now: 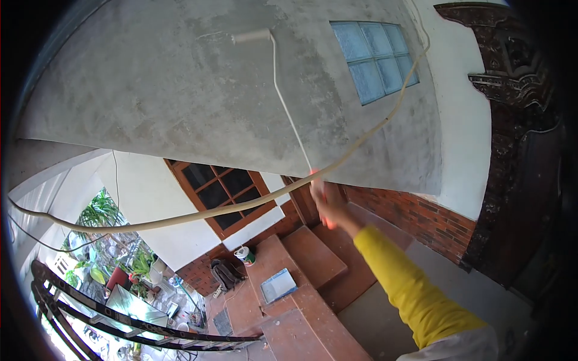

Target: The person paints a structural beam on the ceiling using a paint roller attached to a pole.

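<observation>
My right hand (333, 206), at the end of a yellow sleeve, is closed round the orange handle of a paint roller (289, 114). The roller's thin metal rod reaches up from the hand, and its pale sleeve lies against the grey, blotchy wall (180, 90). A thin light streak shows at the left end of the roller sleeve. A beige hose or cable (241, 207) crosses the view in front of the wall and passes close to the handle. My left hand is out of view.
A paint tray (279, 285) rests on the red steps below, with a paint bucket (244, 256) and a dark backpack (226, 275) nearby. A ladder (150, 328) spans the lower left. Glass blocks (376, 60) are set in the wall. Dark carved woodwork (512, 78) stands right.
</observation>
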`<state>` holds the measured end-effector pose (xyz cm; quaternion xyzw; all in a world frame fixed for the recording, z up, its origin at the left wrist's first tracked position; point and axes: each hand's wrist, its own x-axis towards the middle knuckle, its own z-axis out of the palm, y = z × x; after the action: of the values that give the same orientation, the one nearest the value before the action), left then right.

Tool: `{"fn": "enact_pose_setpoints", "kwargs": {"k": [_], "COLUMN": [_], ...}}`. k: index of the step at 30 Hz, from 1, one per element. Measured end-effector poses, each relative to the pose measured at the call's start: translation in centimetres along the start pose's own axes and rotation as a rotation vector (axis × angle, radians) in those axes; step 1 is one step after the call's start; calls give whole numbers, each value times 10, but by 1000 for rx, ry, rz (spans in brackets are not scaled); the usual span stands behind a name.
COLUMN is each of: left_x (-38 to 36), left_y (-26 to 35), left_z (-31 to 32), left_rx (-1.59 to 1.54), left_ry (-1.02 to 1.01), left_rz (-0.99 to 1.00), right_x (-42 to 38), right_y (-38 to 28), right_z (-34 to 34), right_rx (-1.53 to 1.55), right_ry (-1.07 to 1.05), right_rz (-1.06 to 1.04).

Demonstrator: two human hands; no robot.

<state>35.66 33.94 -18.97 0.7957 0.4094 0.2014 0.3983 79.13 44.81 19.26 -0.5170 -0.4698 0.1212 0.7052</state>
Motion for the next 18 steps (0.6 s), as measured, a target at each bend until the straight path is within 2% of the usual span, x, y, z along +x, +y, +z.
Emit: {"fn": "enact_pose_setpoints", "kwargs": {"k": [2, 3, 4, 6, 9, 12, 13, 14, 15, 16, 17, 18], "left_x": [2, 2, 2, 3, 12, 34, 49, 71, 86, 107, 115, 131], "left_y": [10, 16, 22, 37, 70, 115, 130, 140, 154, 169, 224, 256], "left_z": [-3, -6, -8, -13, -32, -65, -79, -96, -117, -145, -164, -186], "left_rx": [-10, -13, -21, -33, -62, -118, -149, -249, -366, -332, -452, -550], "left_ry": [28, 44, 58, 96, 177, 283, 297, 251, 128, -3, 62, 35], "left_rz": [16, 27, 35, 67, 152, 304, 359, 444, 379, 473, 593, 620], "right_x": [-64, -97, -133, -183, -210, -172, -144, -116, -87, -55, -26, -4], "right_y": [42, 73, 120, 136, 127, 96, 82, 63, 45, 33, 8, -19], "right_z": [6, 4, 5, -7, -44, -66, -67, -67, -68, -64, -56, -45], "right_rx": [35, 3, -94, -103, -49, -50, -69, -88, -108, -175, -170, -164], "right_ry": [-26, -55, 22, 54, -34, -89, -96, -101, -105, -88, -88, -86], "right_rz": [29, 146, 109, 109, 354, 381, 310, 239, 168, -61, -30, 2]}}
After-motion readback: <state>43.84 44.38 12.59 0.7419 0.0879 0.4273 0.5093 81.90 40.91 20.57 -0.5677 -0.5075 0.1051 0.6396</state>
